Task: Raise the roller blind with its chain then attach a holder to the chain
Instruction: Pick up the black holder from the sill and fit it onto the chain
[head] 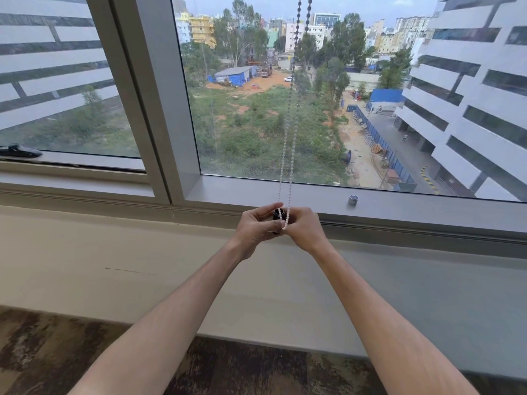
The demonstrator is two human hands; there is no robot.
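Nearest the camera, a strip of mottled brown carpet (256, 369) runs along the bottom edge, and two bare forearms reach forward over it from the lower corners. They cross a wide, pale window ledge (142, 266) and meet in front of the window's lower frame. There the left hand (255, 228) and the right hand (305, 228) are drawn close together, nearly touching. Between them sits a small dark holder (277, 215), mostly hidden; the left hand's thumb and curled fingers are pinched around it. The right hand's fingers are curled in against the bottom loop of a white beaded chain (286, 178), which hangs just at the holder. Whether the chain is already seated in the holder cannot be told. From the hands, the chain's two strands rise side by side in front of the glass and leave the top of the picture. To the right, on the grey window frame (427, 206), stands a small metal fitting (353, 200), well apart from the hands. Beyond the glass lie a green vacant plot, a white multistorey building on the right, and distant city blocks.
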